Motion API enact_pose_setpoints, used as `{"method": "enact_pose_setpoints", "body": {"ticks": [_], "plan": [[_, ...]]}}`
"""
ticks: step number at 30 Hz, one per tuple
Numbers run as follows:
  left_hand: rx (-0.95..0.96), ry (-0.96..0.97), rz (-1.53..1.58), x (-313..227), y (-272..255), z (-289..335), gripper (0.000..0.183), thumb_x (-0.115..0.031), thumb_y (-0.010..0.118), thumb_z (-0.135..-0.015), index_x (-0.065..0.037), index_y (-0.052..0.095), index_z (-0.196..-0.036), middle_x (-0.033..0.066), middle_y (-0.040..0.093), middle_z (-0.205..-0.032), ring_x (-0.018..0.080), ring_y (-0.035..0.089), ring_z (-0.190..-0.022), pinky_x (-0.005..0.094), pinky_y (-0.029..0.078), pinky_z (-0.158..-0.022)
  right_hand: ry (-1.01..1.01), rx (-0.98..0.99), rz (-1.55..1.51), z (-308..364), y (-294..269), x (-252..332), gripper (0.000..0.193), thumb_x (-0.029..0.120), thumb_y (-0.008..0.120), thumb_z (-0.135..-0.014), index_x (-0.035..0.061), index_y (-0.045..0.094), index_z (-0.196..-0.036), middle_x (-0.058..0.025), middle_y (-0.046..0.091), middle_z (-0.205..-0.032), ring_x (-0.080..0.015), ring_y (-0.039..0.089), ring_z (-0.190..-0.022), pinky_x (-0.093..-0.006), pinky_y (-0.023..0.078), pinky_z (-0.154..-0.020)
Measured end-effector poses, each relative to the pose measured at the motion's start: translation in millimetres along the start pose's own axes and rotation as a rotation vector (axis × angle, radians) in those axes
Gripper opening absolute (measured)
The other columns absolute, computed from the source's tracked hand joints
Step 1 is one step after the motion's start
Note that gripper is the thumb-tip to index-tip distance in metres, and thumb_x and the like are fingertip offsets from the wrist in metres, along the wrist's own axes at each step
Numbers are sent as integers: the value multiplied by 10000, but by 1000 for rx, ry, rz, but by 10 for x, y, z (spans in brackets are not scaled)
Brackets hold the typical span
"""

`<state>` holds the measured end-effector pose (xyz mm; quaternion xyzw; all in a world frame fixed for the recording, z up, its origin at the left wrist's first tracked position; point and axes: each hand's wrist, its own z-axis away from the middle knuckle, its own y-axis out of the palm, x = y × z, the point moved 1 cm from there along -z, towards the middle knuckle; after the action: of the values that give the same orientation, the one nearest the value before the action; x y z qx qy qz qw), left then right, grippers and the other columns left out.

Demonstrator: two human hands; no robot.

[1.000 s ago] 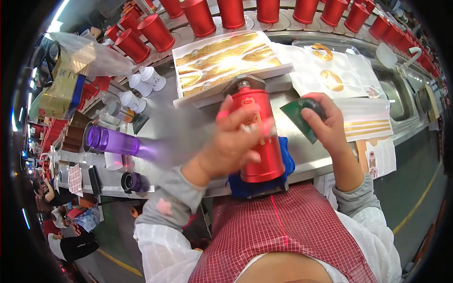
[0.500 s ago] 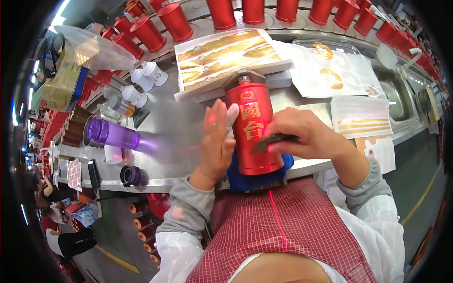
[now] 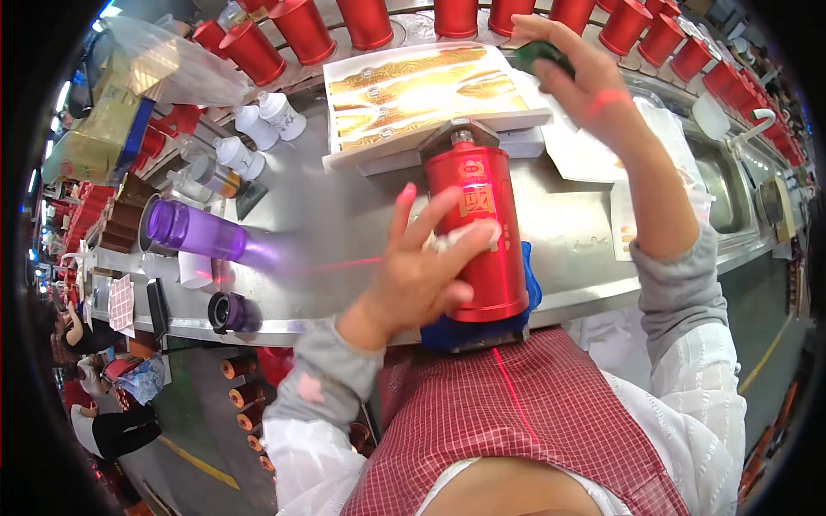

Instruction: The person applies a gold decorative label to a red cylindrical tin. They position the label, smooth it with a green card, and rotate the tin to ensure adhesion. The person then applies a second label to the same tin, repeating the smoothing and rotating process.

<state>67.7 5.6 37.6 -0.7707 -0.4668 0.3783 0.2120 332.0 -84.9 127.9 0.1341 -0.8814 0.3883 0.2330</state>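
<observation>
A red cylindrical bottle (image 3: 482, 232) lies lengthwise on a blue cloth pad (image 3: 527, 284) at the front of the metal bench (image 3: 344, 232), its neck held in a grey clamp (image 3: 460, 138). My left hand (image 3: 422, 267) rests on the bottle's side with fingers spread, a small white wad under the fingertips. My right hand (image 3: 576, 69) is stretched out to the far right of the bench, gripping a dark green pad (image 3: 538, 56) next to the stack of white sheets with gold labels (image 3: 422, 95).
Red cups (image 3: 361, 21) line the rail at the back. Small white bottles (image 3: 258, 129) stand at the left. A purple bottle (image 3: 194, 232) and its cap (image 3: 225, 311) lie at the front left. More label sheets (image 3: 602, 146) lie right. Other people sit far left.
My right hand has lifted off the bottle and reached away to the back right with the green pad. My left hand stays on the bottle, which now lies pointing away from me.
</observation>
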Motion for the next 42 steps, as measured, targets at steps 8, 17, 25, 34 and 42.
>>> {"method": "enact_pose_setpoints", "body": {"ticks": [8, 17, 25, 34, 42], "plan": [[-85, -10, -7, 393, -11, -350, 558, -531, 405, -988, -105, 635, -1266, 49, 656, -1238, 295, 445, -1333, 493, 143, -1179, 583, 433, 593, -882, 673, -1740, 583, 574, 577, -872, 54, 699, -1105, -189, 705, -1012, -322, 668, -1022, -403, 513, -859], [-155, -166, 109, 240, 139, -25, 602, -533, 409, -988, -60, 580, -1318, 103, 629, -1283, 353, 429, -1339, 495, 175, -1163, 648, 519, 545, -1137, 1059, -2402, 667, 693, 636, -774, 82, 749, -1018, -140, 704, -1030, -262, 674, -995, -408, 488, -883], [-325, -236, 183, 298, 56, -111, 500, -397, 496, -990, -6, 560, -1296, 153, 620, -1242, 357, 465, -1285, 453, 301, -1112, 154, 364, 867, -1213, 450, -1679, 280, 320, 616, -862, 59, 709, -906, -178, 667, -1143, -269, 593, -1140, -430, 421, -953], [-183, -254, 202, 1042, -868, -1057, 518, -266, 715, -809, -63, 558, -1260, 126, 570, -1246, 213, 527, -1155, 339, 396, -995, -480, 264, 237, -912, -579, 1351, 144, 188, 676, -889, 53, 718, -916, -82, 632, -924, -206, 597, -914, -338, 499, -793], [162, -628, 948, 140, -669, -235, 99, -127, 646, -868, -49, 602, -825, 25, 597, -1077, 121, 531, -982, 276, 402, -899, -70, 115, 116, 401, -1131, 818, 209, 205, 628, -895, -2, 632, -859, -122, 629, -1090, -204, 542, -1096, -354, 410, -919]]}}
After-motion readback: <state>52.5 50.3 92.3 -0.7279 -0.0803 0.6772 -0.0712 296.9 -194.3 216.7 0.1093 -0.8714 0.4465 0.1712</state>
